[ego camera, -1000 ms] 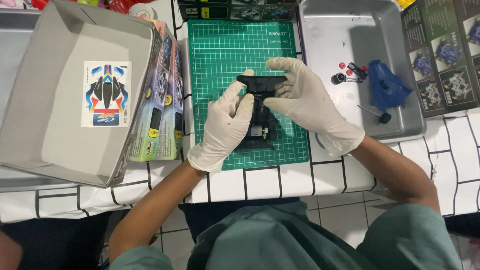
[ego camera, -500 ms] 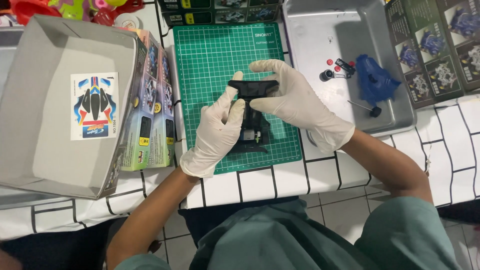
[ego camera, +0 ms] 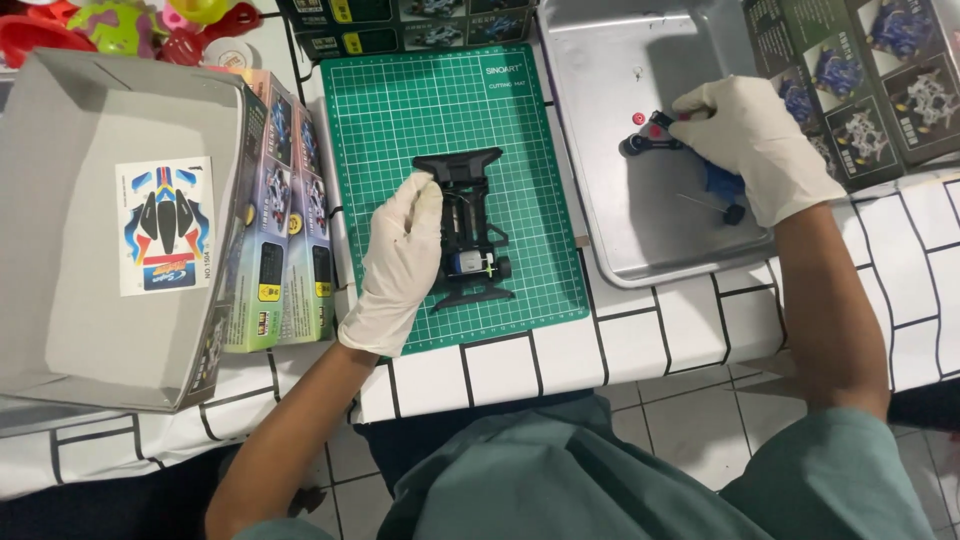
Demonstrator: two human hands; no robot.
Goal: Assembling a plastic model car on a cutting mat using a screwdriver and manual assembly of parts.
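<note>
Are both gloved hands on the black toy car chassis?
No, only the left hand rests on the chassis; the right hand is over the metal tray.

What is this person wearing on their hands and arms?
Both the left hand and the right hand wear thin, off-white disposable gloves, slightly wrinkled, ending at the wrists. The forearms are bare below them. Short teal-green sleeves, like a scrub top, cover the upper arms.

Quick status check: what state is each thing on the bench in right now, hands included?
Toy car chassis: flat on cutting mat, body shell off.
Left hand: steadying chassis side.
Right hand: in metal tray, on small black part.
Cardboard box: open, sticker sheet inside.
</note>
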